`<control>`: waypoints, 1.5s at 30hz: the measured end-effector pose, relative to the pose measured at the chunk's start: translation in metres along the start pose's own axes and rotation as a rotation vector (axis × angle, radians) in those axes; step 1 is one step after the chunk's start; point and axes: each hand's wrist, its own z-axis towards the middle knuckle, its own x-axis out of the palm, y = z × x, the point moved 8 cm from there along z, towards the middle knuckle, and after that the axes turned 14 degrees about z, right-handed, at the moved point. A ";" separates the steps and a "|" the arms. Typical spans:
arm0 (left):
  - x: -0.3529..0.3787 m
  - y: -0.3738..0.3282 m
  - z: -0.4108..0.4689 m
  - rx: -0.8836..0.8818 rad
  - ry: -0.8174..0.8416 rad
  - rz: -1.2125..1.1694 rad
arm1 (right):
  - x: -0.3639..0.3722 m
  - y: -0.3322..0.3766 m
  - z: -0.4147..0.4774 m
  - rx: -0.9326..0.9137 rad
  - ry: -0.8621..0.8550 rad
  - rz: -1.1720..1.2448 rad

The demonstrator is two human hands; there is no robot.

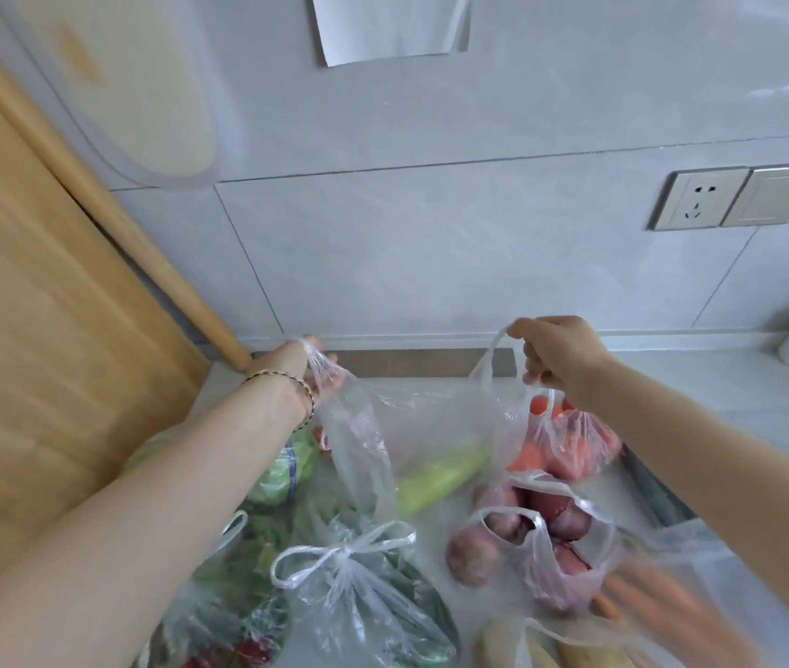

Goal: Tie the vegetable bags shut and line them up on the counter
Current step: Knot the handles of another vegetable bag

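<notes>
One clear bag [407, 426] hung between two hands, left hand [298, 366] gripping one handle, right hand [557, 355] gripping the other, one knotted bag [359, 595] nearby

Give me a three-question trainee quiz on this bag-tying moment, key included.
1. The left hand and the right hand grip: A) one handle each of the clear bag holding the pale green vegetable; B) two separate bags; C) nothing.
2. True or false: the bag of greens nearest the camera is already knotted.
3. Fill in: the handles of the bag of reddish round vegetables are ___ (tied/untied).
Key: 1 A; 2 true; 3 untied.
</notes>
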 end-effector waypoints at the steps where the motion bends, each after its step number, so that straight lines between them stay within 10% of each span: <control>1: 0.004 0.002 -0.003 -0.031 0.032 -0.019 | 0.002 -0.002 0.000 0.019 0.011 -0.009; 8: 0.011 -0.005 0.004 -0.075 0.136 -0.003 | 0.016 -0.012 0.008 0.179 0.076 0.216; 12: 0.023 -0.012 0.009 -0.025 0.240 0.405 | 0.039 -0.011 0.005 0.298 0.239 0.402; 27: 0.092 0.022 -0.016 0.684 0.529 0.782 | 0.104 -0.031 -0.024 0.398 0.739 0.312; 34: 0.112 0.041 -0.006 0.704 0.674 0.795 | 0.085 -0.037 -0.012 0.262 0.617 -0.292; 40: 0.082 0.032 0.020 0.920 0.338 1.006 | 0.064 -0.056 0.018 0.142 0.371 -0.361; 45: 0.035 0.059 0.064 0.312 0.400 0.187 | 0.023 -0.119 0.045 0.482 0.093 0.135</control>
